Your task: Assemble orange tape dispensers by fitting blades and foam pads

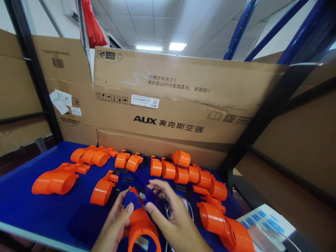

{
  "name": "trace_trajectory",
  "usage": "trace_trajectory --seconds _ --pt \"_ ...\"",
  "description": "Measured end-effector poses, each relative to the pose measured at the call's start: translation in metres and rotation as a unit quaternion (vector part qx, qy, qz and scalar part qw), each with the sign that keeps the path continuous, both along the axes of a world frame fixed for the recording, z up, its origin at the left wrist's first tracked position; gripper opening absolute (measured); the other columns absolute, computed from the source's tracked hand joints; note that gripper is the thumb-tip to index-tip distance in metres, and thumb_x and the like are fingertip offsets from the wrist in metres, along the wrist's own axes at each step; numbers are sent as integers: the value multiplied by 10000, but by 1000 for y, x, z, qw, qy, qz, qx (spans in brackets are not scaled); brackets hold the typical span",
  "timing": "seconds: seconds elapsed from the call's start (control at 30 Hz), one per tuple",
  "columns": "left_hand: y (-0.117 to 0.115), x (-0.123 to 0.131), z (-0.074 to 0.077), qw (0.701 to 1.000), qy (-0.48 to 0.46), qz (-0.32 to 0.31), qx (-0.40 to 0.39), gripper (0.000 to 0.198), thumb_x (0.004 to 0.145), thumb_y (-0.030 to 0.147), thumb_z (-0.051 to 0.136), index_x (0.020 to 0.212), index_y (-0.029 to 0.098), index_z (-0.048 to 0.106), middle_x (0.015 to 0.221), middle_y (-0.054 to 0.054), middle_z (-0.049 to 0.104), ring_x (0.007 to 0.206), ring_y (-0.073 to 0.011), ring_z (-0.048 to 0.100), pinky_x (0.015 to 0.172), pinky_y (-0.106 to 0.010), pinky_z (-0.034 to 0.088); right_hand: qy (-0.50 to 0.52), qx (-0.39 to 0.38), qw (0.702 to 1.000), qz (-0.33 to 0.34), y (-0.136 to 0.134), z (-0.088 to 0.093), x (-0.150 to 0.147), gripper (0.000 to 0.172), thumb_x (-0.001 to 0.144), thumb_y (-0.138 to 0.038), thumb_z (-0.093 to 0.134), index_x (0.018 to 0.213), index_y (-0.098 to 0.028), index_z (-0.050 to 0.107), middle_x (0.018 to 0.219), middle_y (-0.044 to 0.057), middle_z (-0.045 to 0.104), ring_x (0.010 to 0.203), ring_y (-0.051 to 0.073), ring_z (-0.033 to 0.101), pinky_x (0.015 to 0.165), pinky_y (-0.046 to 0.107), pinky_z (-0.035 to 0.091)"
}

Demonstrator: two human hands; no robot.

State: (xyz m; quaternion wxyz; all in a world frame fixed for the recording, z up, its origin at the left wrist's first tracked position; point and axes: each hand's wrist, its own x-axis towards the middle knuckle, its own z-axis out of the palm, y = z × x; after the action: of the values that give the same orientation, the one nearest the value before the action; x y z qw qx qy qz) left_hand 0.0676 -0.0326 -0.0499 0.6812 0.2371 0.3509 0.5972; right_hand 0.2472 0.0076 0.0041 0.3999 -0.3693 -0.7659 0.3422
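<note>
My left hand [118, 217] is closed around an orange plastic ring part [143, 222], its thumb pressing a small blue piece [132, 200] at the part's upper end. The ring's round opening faces me. My right hand [170, 210] is curled on the other side, thumb and fingers around a dark blue sheet-like piece [154, 196] beside the orange part. Its fingertips are partly hidden by that piece. A bit of metal-coloured material [142, 196] shows between the hands.
Several orange ring parts [168, 170] stand in a row at the back of the blue-covered table [15, 189]. More lie left [55, 182] and right [220, 224]. Behind them rises a cardboard wall [170, 112]. A phone [185, 202] with a white cable lies under my right hand; a white-and-blue box [267, 224] is at right.
</note>
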Motion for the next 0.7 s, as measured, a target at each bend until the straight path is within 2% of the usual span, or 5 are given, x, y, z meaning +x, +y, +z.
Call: trace_trajectory --seconds 0.17,0.3,0.5,0.6,0.7 --pt "0 1 -3 999 -24 10 31 633 841 353 759 1381 329 429 1122 -81 803 1056 -305 752 911 -427 566 -35 -8 999 -17 -8 2 -9 396 898 -237 673 1271 -316 565 1211 12 681 1095 211 639 964 368 496" --pt "-1 2 -5 997 -50 -13 52 614 855 321 747 1380 359 429 1116 -59 804 1113 -289 727 967 -440 536 -22 -5 1000 -16 -8 0 -11 350 901 -238 660 1238 -307 596 1181 6 704 1077 209 661 947 354 511" --pt "-1 1 -6 993 -83 -26 78 398 874 264 724 1222 373 566 1218 -25 773 1185 -275 691 1071 -480 460 -12 -8 1000 -2 -5 -3 -8 317 917 -266 641 1232 -279 612 1176 41 719 1076 225 683 948 369 545" --pt "0 1 -8 988 -88 -29 128 437 855 295 740 1263 366 598 1335 -52 714 1320 -310 586 1148 -494 376 -29 4 1000 -4 -5 -4 -4 385 892 -279 667 1270 -283 594 1217 56 711 1102 245 682 957 390 552" --pt "-1 1 -11 983 -50 -17 175 582 793 404 794 1335 387 583 1555 -45 526 1461 -349 397 1206 -504 272 -48 35 998 16 -6 -4 1 431 904 -328 663 1319 -290 555 1237 61 712 1096 250 697 916 361 578"
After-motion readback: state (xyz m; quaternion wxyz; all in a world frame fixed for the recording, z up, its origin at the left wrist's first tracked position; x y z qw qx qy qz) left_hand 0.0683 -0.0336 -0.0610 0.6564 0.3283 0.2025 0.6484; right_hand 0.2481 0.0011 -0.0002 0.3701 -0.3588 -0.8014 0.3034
